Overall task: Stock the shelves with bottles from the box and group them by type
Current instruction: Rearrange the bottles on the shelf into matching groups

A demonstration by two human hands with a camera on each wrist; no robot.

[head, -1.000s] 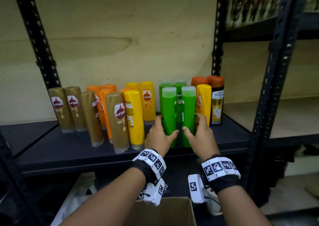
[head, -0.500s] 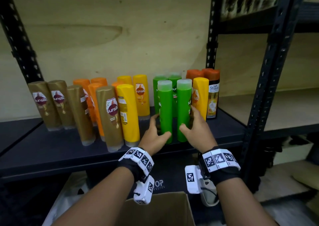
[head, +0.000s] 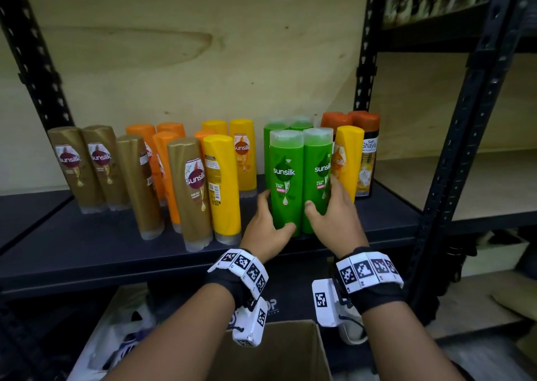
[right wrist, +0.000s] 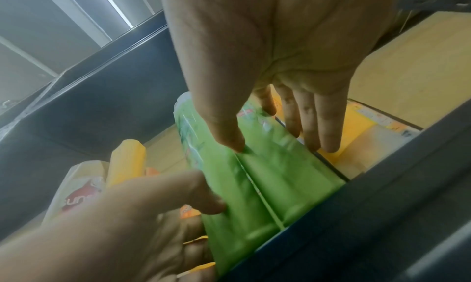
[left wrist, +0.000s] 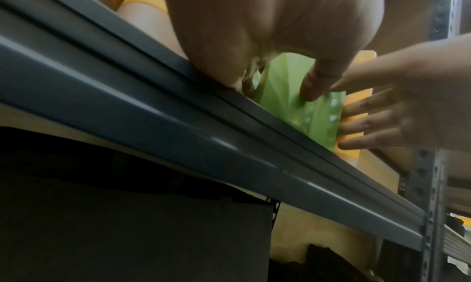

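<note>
Where both hands (head: 302,223) meet — "sunsilk" green bottles (head: 302,174).

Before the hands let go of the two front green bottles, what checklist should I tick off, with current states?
1. Both front green plastic Sunsilk bottles upright on the dark metal shelf: ok.
2. Left hand and right hand each on a bottle: ok.
3. Grouped with the green bottles behind: ok.
4. Labels facing forward: ok.
5. Yellow bottle apart from the right green bottle: cannot tell.
6. Cardboard box holds more bottles: cannot tell.
</note>
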